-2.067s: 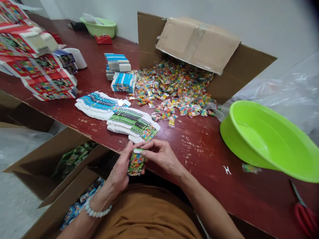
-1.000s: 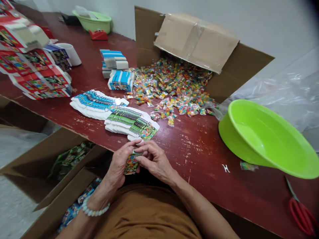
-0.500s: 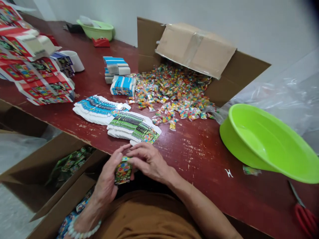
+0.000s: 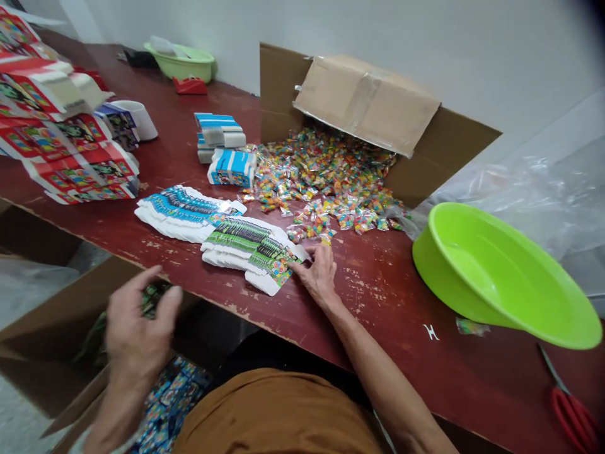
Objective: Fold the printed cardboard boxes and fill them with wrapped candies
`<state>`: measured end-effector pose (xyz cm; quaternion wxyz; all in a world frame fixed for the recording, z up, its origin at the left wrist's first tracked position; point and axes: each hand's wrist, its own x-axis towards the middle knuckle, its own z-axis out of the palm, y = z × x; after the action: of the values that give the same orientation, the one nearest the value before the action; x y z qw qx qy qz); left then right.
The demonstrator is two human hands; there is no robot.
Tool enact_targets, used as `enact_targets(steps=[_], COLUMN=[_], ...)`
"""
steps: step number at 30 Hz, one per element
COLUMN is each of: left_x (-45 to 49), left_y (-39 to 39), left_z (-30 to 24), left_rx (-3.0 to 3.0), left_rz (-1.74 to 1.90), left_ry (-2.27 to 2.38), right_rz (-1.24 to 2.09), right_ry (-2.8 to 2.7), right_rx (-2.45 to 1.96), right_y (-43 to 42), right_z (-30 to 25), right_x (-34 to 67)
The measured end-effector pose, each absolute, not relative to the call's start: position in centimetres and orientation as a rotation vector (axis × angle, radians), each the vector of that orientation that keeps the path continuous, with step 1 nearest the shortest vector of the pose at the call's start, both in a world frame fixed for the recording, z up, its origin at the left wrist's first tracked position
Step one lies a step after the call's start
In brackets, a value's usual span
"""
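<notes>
My left hand [image 4: 139,325] is over the open cardboard box [image 4: 51,372] beside the table, thumb and fingers apart with nothing between them. Green packets [image 4: 154,296] show partly behind it in that box. On the table, my right hand [image 4: 321,274] pinches the right edge of the end carton in a fanned row of green flattened cartons [image 4: 241,243]. Behind and left of that row lies a fan of blue flattened cartons [image 4: 184,211]. Small clear bags of colourful candy [image 4: 326,180] spill in a heap from a tipped cardboard box [image 4: 368,101].
At right stand a bright green basin [image 4: 501,277] and red-handled scissors [image 4: 571,410]. Strapped red carton bundles [image 4: 70,145] are stacked at left. Blue carton bundles [image 4: 231,167] sit by the candy. Blue packets [image 4: 174,397] fill a lower box near my lap.
The small green box that both hands held is gone from them. My left hand has moved left and opened over the lower box; my right hand has reached forward to the green cartons.
</notes>
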<state>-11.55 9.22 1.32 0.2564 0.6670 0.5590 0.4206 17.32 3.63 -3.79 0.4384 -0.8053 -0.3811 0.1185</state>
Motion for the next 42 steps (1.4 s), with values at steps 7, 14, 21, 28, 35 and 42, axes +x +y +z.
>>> enact_targets(steps=[7,14,21,28,35,42], left_x=[-3.7,-2.7,-2.3,-1.7,0.1,0.1], left_y=[6.0,3.1,2.3,2.2,1.8,2.4], left_z=[1.8,1.6,2.5,3.4,2.2,1.3], left_rx=[1.289,0.765,0.812,0.844,0.984,1.188], left_rz=[0.530,0.044,0.155,0.198,0.406,0.450], left_ry=[0.746,0.359,0.435,0.482,0.664,0.710], right_rz=[1.038,1.318,1.520,1.434,1.478,1.147], right_ry=[-0.799,-0.879,-0.812,-0.747,-0.746,-0.667], right_rx=[-1.249,-1.032,-0.907,-0.886,-0.930,-1.186], right_y=[-0.3,-2.0,-3.3,-3.9,-4.2,-3.9], right_z=[0.8,2.6,2.9,3.5,3.5,2.1], right_x=[16.5,14.5,14.2,14.3,14.4,14.7])
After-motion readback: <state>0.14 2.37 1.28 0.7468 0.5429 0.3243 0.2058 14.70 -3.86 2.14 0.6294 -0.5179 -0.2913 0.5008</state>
